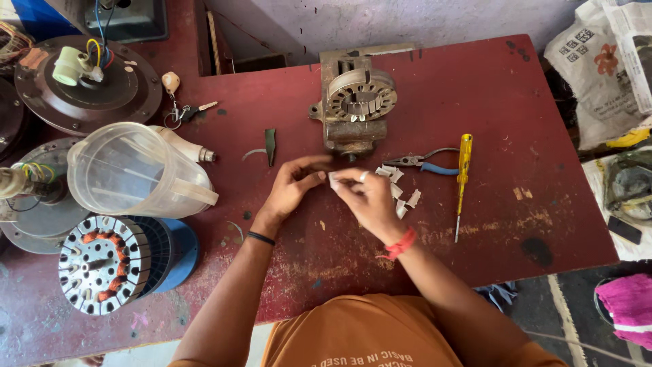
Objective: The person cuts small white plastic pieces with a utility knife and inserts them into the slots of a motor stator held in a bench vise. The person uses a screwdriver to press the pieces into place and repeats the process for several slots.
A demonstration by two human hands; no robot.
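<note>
Red and worn, the worktop [475,81] carries many motor parts under a pale wall. A small white paper strip [334,179] sits between both hands, just above the worktop near its middle. The fingers of the right hand [367,197] are pressed together on the strip, and the fingers of the left hand [293,185] close on its left end, so the tips of both hands almost meet. Just to the right of the hands lies a loose pile of white paper pieces [397,190]. Beside the pile are blue-handled pliers [424,163] and a yellow screwdriver [462,178]. Behind the hands, a metal stator [360,95] stands on a grey block. Far to the left are a clear plastic jug [132,171], a wound stator with copper coils [105,264] and keys [185,112].
</note>
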